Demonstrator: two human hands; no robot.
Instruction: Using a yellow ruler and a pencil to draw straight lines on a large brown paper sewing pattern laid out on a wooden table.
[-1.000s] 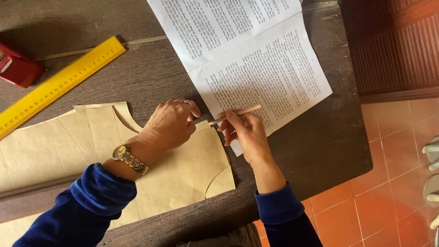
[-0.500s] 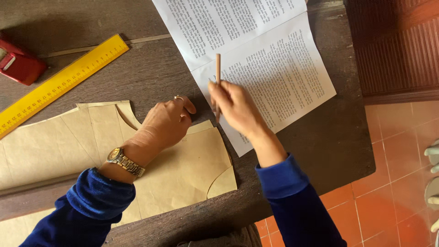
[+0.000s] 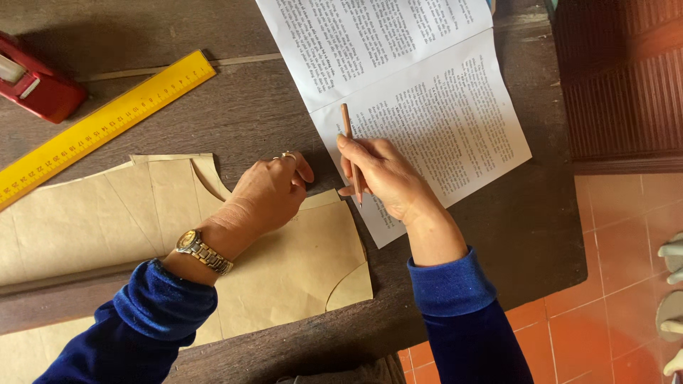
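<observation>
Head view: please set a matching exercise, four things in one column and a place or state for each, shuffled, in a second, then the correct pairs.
Things:
1. pencil
2. ruler
3. paper pattern
4. booklet

Places or states:
A. lies open on the table
B. held in the right hand
C. under the left hand
D. lies slanted above the pattern, untouched

Pairs: 1-B, 2-D, 3-C, 4-A

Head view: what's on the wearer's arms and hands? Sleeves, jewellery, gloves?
Both hands bare, no gloves. Left hand: a ring on one finger and a metal-link wristwatch, gold and silver in tone. Right hand: no ring or watch visible. Both arms wear deep blue, velvety long sleeves with gathered cuffs.
</observation>
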